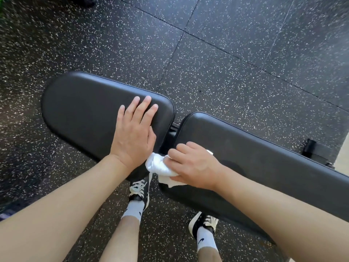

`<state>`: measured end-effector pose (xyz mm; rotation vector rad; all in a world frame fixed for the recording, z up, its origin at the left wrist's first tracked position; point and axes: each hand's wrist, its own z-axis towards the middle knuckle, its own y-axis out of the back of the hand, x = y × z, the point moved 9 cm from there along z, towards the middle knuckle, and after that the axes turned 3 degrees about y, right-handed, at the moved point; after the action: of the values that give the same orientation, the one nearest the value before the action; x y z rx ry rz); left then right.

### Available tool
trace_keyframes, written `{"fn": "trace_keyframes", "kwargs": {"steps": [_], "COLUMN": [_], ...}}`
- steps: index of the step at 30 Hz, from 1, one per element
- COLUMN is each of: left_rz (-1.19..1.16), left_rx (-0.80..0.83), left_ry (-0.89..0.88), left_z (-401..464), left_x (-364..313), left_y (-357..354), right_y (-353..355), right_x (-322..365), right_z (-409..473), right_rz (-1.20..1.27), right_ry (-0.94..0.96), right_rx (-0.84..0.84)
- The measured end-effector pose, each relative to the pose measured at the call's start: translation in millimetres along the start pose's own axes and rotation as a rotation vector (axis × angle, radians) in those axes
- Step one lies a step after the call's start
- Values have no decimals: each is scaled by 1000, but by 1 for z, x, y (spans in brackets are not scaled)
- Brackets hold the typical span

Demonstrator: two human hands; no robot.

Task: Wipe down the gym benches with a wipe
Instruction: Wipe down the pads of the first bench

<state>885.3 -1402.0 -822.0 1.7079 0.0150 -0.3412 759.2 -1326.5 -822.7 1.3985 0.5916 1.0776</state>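
Observation:
A black padded gym bench lies across the view in two parts: a seat pad [79, 108] on the left and a longer back pad [264, 157] on the right, with a narrow gap between them. My left hand [134, 131] rests flat on the seat pad near its right end, fingers straight. My right hand [192, 163] grips a crumpled white wipe [160, 167] at the near left corner of the back pad, beside the gap. Part of the wipe is hidden under my fingers.
The floor is dark rubber tile [226, 44] with white speckles. My two feet in black-and-white sneakers [139, 188] stand under the bench's near edge. A black metal frame part [311, 148] sticks out behind the back pad at right.

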Motion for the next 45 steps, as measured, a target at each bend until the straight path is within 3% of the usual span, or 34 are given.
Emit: {"fn": "trace_keyframes", "kwargs": {"steps": [5, 11, 23, 28, 35, 42, 45], "left_rz": [-172, -114, 67, 158, 135, 210, 310], "left_rx": [96, 205, 350, 417, 442, 401, 401], "left_ry": [-155, -354, -620, -850, -998, -1052, -1177], "left_z": [-6, 5, -10, -17, -14, -25, -36], "left_x": [-83, -198, -384, -453, -485, -484, -489], "left_y": [-2, -27, -96, -123, -133, -130, -128], "right_y": [38, 73, 102, 98, 81, 58, 51], "right_x": [-79, -122, -95, -50, 11, 59, 69], "right_z": [-80, -203, -445, -516, -524, -456, -424], "right_rz": [-48, -101, -214, -260, -314, -329, -366], "right_ry": [-351, -666, -1117, -1320, -1576, -1795, -1868], "right_rx": [-106, -137, -328, -382, -509, -571, -608]}}
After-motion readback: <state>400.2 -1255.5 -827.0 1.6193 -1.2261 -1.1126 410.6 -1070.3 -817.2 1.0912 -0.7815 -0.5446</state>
